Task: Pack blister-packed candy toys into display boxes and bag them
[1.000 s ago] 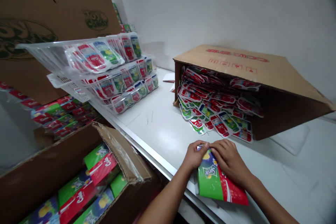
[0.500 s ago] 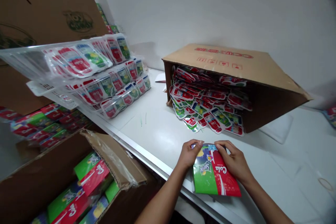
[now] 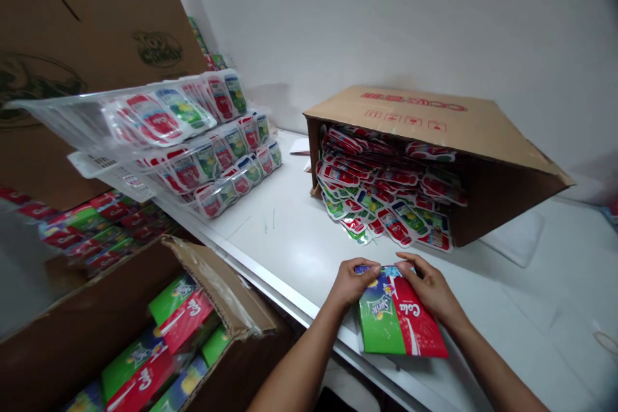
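Note:
A flat-looking printed box (image 3: 393, 328), half green with "Sprite" and half red with "Cola", lies at the table's front edge. My left hand (image 3: 355, 282) grips its far left corner, thumb on top. On the far right part, my right hand (image 3: 429, 288) holds the same box, thumb and fingers at its far edge. Just beyond my hands, many can-shaped candy packets (image 3: 386, 199) in red and green spill from a cardboard carton (image 3: 434, 112) lying on its side. The box's underside is hidden.
Clear plastic trays (image 3: 145, 170) filled with similar packets stand stacked at left on the white table (image 3: 284, 257). Below left, an open cardboard carton (image 3: 207, 283) holds several printed boxes (image 3: 145, 367). A large brown carton (image 3: 111, 19) rises behind. A rubber band lies at far right.
The view has shifted slightly, so the surroundings sit a little further right. My left thumb has moved onto the box's far edge, and my right fingers have lifted slightly.

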Motion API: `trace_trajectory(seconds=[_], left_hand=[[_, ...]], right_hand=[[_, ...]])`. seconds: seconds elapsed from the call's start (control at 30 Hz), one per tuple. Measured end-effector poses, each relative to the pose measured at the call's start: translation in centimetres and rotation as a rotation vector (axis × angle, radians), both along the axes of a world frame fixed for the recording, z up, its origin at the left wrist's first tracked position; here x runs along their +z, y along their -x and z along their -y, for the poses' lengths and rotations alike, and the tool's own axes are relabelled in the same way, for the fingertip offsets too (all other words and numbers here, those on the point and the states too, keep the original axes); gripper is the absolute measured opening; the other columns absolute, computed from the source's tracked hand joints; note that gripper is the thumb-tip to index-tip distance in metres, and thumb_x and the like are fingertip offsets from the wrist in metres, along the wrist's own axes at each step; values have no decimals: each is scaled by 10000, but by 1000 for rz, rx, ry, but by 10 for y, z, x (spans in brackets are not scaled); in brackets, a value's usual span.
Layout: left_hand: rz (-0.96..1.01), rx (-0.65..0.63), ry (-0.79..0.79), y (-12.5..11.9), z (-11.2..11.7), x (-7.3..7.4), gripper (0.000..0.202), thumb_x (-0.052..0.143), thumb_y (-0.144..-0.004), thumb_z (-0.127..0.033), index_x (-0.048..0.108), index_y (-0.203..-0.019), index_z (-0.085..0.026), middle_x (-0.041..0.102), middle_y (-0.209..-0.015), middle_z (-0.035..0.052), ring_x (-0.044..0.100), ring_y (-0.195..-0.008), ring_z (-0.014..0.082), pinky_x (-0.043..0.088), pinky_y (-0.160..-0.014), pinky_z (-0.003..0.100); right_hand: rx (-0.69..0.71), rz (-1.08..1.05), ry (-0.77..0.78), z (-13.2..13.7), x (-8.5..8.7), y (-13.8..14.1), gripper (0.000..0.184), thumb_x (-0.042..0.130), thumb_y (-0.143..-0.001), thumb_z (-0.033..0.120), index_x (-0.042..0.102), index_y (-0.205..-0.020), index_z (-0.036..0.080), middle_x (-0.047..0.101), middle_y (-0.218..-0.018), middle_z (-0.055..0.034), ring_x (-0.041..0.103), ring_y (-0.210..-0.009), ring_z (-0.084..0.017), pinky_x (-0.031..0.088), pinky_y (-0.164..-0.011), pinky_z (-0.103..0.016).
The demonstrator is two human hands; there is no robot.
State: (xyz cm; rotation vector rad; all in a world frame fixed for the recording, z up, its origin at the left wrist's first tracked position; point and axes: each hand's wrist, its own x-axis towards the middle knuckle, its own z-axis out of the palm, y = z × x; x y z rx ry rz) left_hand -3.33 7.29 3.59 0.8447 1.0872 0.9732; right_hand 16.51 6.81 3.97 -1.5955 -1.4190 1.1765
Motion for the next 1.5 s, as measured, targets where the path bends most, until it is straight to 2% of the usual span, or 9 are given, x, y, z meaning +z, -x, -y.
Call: trace_trajectory(seconds=[0.17, 0.37, 0.57, 0.7, 0.8, 0.97, 1.13, 1.27, 1.5], left_hand=[[-14, 52, -22, -5, 6, -4, 518, 804, -573, -552, 739, -792, -87, 641, -607, 31, 531, -555, 120, 430, -567, 247], [-47, 66, -50, -6, 12, -8, 530, 796, -569, -552, 756, -809, -82, 656, -631, 42, 526, -564, 119, 434, -589, 256], [-56, 79, -40, -10, 13, -19, 460, 771, -622, -493, 757, -832, -84, 688, -688, 71, 566, -598, 143, 477, -624, 283], [-61, 57, -42, -14, 10, -23, 385, 745, -651, -412, 764, -851, -84, 710, -727, 90, 594, -611, 174, 506, -635, 316], [-112, 27, -60, -11, 8, -18, 343, 725, -669, -388, 774, -836, -92, 711, -708, 101, 607, -619, 215, 518, -639, 359], [-493, 48, -214, 8, 13, 6, 338, 705, -701, -454, 793, -879, -181, 714, -992, 138, 589, -972, 318, 442, -889, 394], [-764, -52, -276, 14, 13, 25, 350, 606, -787, -508, 784, -883, -223, 743, -858, 111, 628, -819, 281, 430, -755, 344], [-693, -125, -372, -4, 12, 31, 371, 565, -835, -478, 772, -914, -180, 742, -904, 123, 643, -845, 282, 446, -745, 345], [-351, -332, -697, -47, -1, 71, 349, 585, -857, -455, 740, -1058, -215, 623, -1254, 100, 527, -1210, 256, 373, -1062, 368]], right_hand=[[344, 724, -109, -60, 26, 26, 314, 420, -922, 404, 675, -990, 236, 729, -1016, -52, 657, -954, -216, 458, -824, -298], [389, 944, 43, -119, 23, 72, 187, 567, -762, 183, 701, -854, 91, 699, -967, -254, 666, -914, -347, 458, -708, -372], [627, 776, 43, -132, 29, 115, 176, 659, -739, 239, 636, -589, 150, 662, -575, -59, 640, -609, -183, 425, -571, -238], [689, 557, 14, -148, 32, 207, 279, 683, -782, 379, 662, -646, 136, 639, -515, -33, 580, -449, -129, 446, -510, -225], [643, 421, -94, -157, 42, 235, 350, 667, -797, 467, 699, -884, 129, 709, -664, -59, 638, -548, -155, 497, -593, -255], [410, 344, -290, -129, 48, 108, 353, 509, -875, 440, 651, -1085, 193, 723, -1024, -81, 653, -937, -229, 480, -852, -338], [-129, 328, -143, -13, -4, -29, 379, 468, -811, 512, 669, -894, 202, 730, -812, -76, 673, -762, -263, 520, -724, -383], [-228, 151, -55, 61, -24, -30, 455, 422, -846, 585, 674, -950, 220, 744, -962, -72, 690, -889, -257, 534, -801, -389], [-417, -182, -208, 127, 16, -16, 447, 391, -942, 528, 498, -1280, 255, 592, -1306, -75, 573, -1170, -245, 453, -1005, -380]])
